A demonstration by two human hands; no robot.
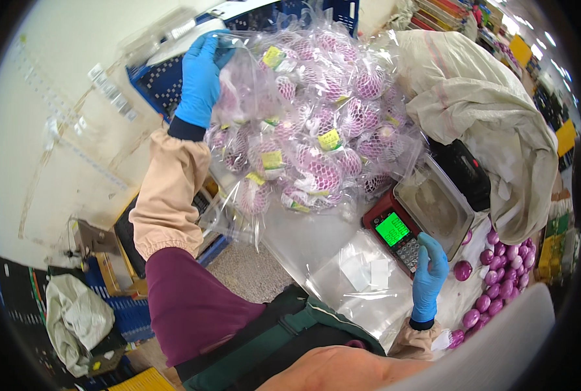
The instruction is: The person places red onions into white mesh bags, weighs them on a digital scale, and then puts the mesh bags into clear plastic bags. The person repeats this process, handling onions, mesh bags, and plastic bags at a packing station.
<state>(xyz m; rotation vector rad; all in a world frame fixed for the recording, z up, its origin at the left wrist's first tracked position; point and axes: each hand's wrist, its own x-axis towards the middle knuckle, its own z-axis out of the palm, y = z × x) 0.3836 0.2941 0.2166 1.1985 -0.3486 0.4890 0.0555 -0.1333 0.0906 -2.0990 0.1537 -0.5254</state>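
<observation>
My left hand (201, 80), in a blue glove, pinches the upper edge of a clear plastic bag (244, 73) at the far left of a heap. That heap is made of clear bags of round purple produce in white mesh sleeves (324, 173), many with yellow labels (329, 139). My right hand (429, 271), gloved too, is bent beside the keypad of a red digital scale (393, 234) and holds nothing. The scale has a lit green display and a metal pan (434, 203). Whether a fingertip touches the keys is unclear.
Loose purple produce (503, 283) lies at the right, one piece (463, 270) nearer the scale. Flat clear bags (368, 303) and white paper slips (379, 273) are before me. A woven sack (466, 83) slumps over a black object (459, 171). A blue crate (156, 83) stands behind the heap.
</observation>
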